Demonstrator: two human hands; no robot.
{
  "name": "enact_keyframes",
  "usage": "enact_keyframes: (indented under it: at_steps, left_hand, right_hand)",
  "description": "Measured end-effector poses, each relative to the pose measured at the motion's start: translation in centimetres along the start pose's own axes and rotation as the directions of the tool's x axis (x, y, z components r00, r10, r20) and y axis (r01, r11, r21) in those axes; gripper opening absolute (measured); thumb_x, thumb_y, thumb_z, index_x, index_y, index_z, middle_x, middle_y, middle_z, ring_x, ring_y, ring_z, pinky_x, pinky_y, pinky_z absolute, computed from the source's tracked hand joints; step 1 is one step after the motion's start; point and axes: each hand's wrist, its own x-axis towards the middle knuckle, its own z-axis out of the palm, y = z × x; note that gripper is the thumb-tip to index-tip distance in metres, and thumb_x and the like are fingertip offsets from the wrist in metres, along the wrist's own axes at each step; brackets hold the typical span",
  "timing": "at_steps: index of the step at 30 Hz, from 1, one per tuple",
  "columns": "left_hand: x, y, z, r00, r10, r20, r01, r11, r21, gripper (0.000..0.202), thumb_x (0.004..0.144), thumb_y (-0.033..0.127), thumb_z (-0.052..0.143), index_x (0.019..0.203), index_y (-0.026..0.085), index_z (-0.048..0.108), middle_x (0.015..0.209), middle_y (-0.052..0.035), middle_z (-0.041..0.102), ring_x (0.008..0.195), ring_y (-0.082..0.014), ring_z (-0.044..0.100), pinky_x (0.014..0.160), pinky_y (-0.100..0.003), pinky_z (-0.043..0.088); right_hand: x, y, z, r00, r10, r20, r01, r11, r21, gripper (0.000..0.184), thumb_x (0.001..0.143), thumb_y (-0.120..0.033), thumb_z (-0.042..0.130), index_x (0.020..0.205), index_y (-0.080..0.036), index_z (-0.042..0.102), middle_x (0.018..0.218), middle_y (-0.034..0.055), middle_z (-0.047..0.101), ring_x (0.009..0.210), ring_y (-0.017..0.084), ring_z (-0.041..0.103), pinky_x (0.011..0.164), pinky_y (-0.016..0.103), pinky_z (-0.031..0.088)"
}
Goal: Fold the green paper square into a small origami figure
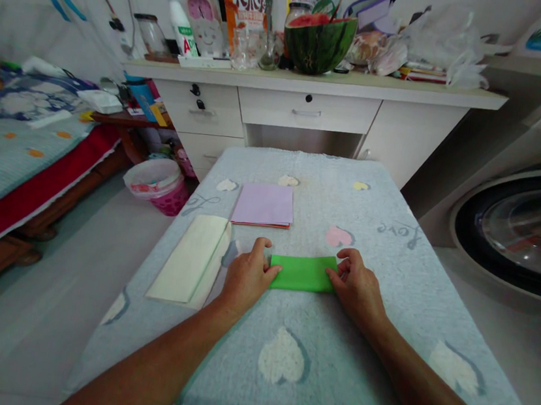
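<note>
The green paper [303, 275] is pinched at its left end by the left hand [246, 273], at its right by the right hand [359, 288]; purple paper [264, 203] is laid beyond it.

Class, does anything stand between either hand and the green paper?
Nothing visible does: the left hand touches the left end of the green paper, the right hand its right end. The purple paper lies beyond it; the cream paper lies off to the left.
</note>
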Motion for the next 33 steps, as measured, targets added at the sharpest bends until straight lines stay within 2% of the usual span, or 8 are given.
enact_keyframes:
  at_steps: [4, 10, 18, 22, 25, 28, 33]
  left_hand:
    - [0.0, 0.1, 0.0, 1.0, -0.013, -0.01, 0.014, 1.0, 0.022, 0.034, 0.082, 0.029, 0.065, 0.11, 0.021, 0.047, 0.062, 0.007, 0.059, 0.061, -0.0153, 0.059, 0.058, -0.023, 0.032]
    - [-0.3, -0.3, -0.1, 0.997, 0.08, 0.013, -0.081, 0.994, 0.078, 0.015, 0.084, 0.03, 0.063, 0.093, 0.022, 0.054, 0.069, 0.0042, 0.061, 0.065, -0.0143, 0.058, 0.061, -0.024, 0.032]
    - [-0.2, -0.5, 0.0, 0.986, 0.152, -0.064, -0.149, 0.987, 0.051, 0.011, 0.082, 0.025, 0.064, 0.089, 0.02, 0.057, 0.08, 0.0007, 0.06, 0.075, -0.0153, 0.057, 0.068, -0.026, 0.038]
    - [-0.1, -0.7, -0.1, 0.974, 0.225, -0.035, -0.224, 0.974, 0.026, 0.004, 0.084, 0.022, 0.063, 0.082, 0.019, 0.063, 0.081, -0.0013, 0.06, 0.079, -0.0161, 0.057, 0.071, -0.027, 0.041]
    - [-0.2, -0.8, -0.3, 0.958, 0.287, -0.002, -0.287, 0.958, 0.024, 0.011, 0.088, 0.019, 0.058, 0.086, 0.019, 0.069, 0.082, -0.0029, 0.061, 0.082, -0.0165, 0.057, 0.075, -0.028, 0.043]
    - [-0.7, -0.6, -0.5, 0.942, 0.336, 0.017, -0.336, 0.938, 0.086, 0.019, 0.092, 0.022, 0.052, 0.088, 0.019, 0.071, 0.084, -0.0041, 0.062, 0.083, -0.0167, 0.056, 0.077, -0.03, 0.044]
    - [-2.1, 0.5, -0.7, 0.908, 0.418, 0.031, -0.404, 0.853, 0.33, 0.025, 0.091, 0.038, 0.056, 0.086, 0.017, 0.068, 0.091, -0.0081, 0.063, 0.088, -0.0227, 0.055, 0.077, -0.037, 0.045]
  right_hand:
    - [0.0, -0.1, -0.1, 1.0, -0.003, -0.004, 0.003, 1.0, 0.0, 0.024, 0.081, -0.031, 0.052, 0.102, -0.021, 0.046, 0.066, -0.0037, 0.057, 0.055, 0.016, 0.054, 0.055, 0.027, 0.033]
    - [0.0, -0.2, -0.1, 1.0, -0.006, -0.003, 0.006, 1.0, -0.023, 0.023, 0.08, -0.031, 0.053, 0.1, -0.022, 0.047, 0.065, -0.0038, 0.056, 0.056, 0.017, 0.054, 0.056, 0.028, 0.033]
    - [0.0, 0.2, 0.3, 1.0, -0.017, -0.011, 0.017, 0.998, -0.055, 0.024, 0.08, -0.03, 0.055, 0.101, -0.022, 0.046, 0.067, -0.0033, 0.057, 0.056, 0.017, 0.055, 0.055, 0.027, 0.034]
    - [0.0, 0.3, 0.4, 1.0, 0.0, 0.004, 0.0, 0.999, -0.052, 0.025, 0.08, -0.03, 0.055, 0.102, -0.022, 0.046, 0.068, -0.0032, 0.058, 0.057, 0.017, 0.056, 0.056, 0.027, 0.035]
    - [0.0, 0.2, 0.3, 1.0, 0.002, 0.019, -0.001, 0.999, -0.038, 0.026, 0.08, -0.03, 0.055, 0.103, -0.022, 0.046, 0.068, -0.0029, 0.058, 0.057, 0.017, 0.056, 0.056, 0.027, 0.035]
    - [0.0, 0.1, 0.2, 1.0, -0.002, 0.018, 0.002, 0.999, -0.044, 0.028, 0.078, -0.029, 0.055, 0.104, -0.022, 0.047, 0.069, -0.0028, 0.058, 0.057, 0.016, 0.056, 0.055, 0.027, 0.035]
    - [0.0, 0.2, 0.2, 1.0, -0.005, 0.027, 0.007, 0.999, -0.05, 0.028, 0.078, -0.028, 0.056, 0.104, -0.022, 0.047, 0.07, -0.0025, 0.059, 0.057, 0.017, 0.056, 0.055, 0.027, 0.036]
